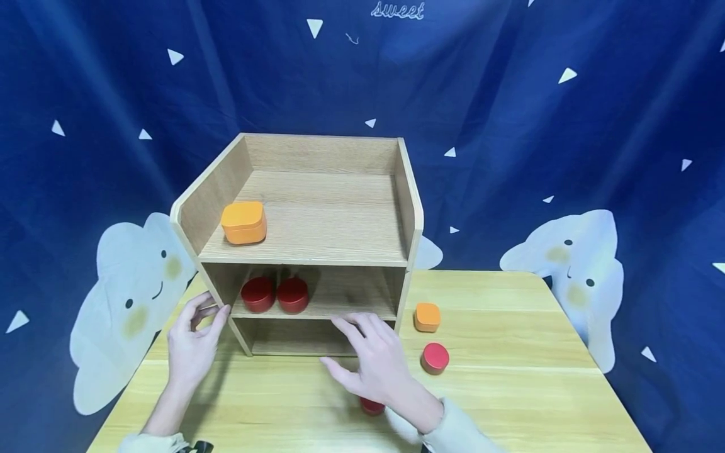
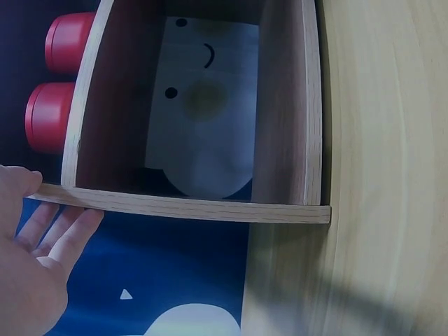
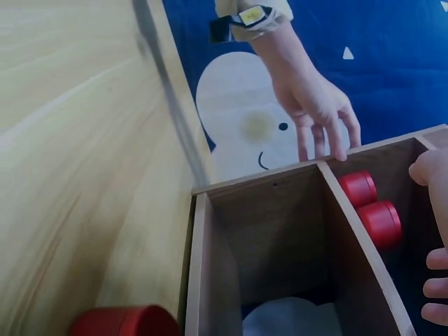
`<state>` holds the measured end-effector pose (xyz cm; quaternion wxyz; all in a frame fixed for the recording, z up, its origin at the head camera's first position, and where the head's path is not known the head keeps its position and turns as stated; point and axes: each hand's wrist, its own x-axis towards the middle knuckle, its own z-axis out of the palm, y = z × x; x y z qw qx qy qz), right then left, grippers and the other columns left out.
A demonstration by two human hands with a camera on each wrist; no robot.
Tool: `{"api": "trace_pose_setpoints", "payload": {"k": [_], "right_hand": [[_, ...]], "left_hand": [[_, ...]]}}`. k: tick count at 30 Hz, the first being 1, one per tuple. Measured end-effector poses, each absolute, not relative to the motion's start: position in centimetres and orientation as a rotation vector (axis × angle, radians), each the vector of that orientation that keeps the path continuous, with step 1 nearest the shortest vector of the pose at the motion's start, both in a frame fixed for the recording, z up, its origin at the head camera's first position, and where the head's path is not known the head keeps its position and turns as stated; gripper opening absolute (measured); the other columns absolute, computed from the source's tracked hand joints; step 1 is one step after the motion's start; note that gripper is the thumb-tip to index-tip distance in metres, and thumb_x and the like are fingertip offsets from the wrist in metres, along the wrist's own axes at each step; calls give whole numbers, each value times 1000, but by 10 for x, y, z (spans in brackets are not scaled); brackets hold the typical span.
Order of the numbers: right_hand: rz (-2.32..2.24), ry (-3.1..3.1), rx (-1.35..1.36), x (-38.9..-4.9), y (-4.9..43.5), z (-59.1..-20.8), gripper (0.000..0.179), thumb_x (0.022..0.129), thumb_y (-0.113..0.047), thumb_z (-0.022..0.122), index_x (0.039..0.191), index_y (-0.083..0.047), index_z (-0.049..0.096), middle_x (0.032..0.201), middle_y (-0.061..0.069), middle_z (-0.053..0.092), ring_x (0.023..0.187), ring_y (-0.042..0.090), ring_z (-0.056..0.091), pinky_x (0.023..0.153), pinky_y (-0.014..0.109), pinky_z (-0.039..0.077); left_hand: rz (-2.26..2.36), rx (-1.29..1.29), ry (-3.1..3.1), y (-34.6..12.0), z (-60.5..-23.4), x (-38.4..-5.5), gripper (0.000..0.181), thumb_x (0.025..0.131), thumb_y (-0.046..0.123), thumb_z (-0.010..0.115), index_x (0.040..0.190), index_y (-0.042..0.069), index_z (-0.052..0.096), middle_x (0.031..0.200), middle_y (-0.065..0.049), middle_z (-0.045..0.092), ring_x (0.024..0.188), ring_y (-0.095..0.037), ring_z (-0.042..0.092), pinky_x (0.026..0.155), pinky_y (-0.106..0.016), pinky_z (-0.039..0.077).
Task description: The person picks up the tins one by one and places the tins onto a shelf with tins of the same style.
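Note:
A small wooden shelf unit (image 1: 328,217) stands at the back of the table. My left hand (image 1: 195,346) holds its left side panel, the thumb at the front edge and the fingers along the outer face. Two round red tins (image 1: 292,297) sit side by side at the left of the middle level. In front of the lower levels hovers my right hand (image 1: 370,358), fingers spread and loosely bent, with nothing in them. Partly hidden below that hand is another red tin (image 1: 372,408) on the table. An orange rounded-square tin (image 1: 243,223) rests at the top level's front left.
Right of the shelf, a smaller-looking orange tin (image 1: 427,317) and a red tin (image 1: 435,358) lie on the wooden table (image 1: 510,377). A dark blue curtain (image 1: 481,126) with clouds and triangles hangs behind. Through the open-backed lower level, a printed cloud shows in the left wrist view.

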<state>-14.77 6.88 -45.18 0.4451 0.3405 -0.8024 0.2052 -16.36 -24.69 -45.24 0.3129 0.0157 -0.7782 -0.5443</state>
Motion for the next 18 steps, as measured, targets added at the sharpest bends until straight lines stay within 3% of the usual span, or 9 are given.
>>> {"api": "trace_pose_setpoints", "payload": {"k": [4,8,18], "right_hand": [[581,-1963,894,-141,79,-452,54,86,-49,78,126,-12,73,112,1,73,96,16,70,76,28,61],[634,-1947,950,-135,86,-456,58,82,-45,83,128,-12,73,112,0,73,97,15,70,74,25,60],[609,-1929,1065,-130,111,-479,65,79,-48,81,130,-9,71,110,0,74,94,13,70,75,23,61]], "left_hand": [[-1437,42,-2053,-247,-452,-164,33,93,-7,73,125,-5,68,101,30,68,89,13,67,72,-4,59],[-1426,34,-2044,-249,-453,-163,34,92,-8,73,126,-6,67,101,30,68,89,13,68,72,-3,58],[-1448,17,-2044,-247,-453,-163,33,93,-9,73,125,-7,67,102,29,68,90,12,68,72,-5,59]]}}
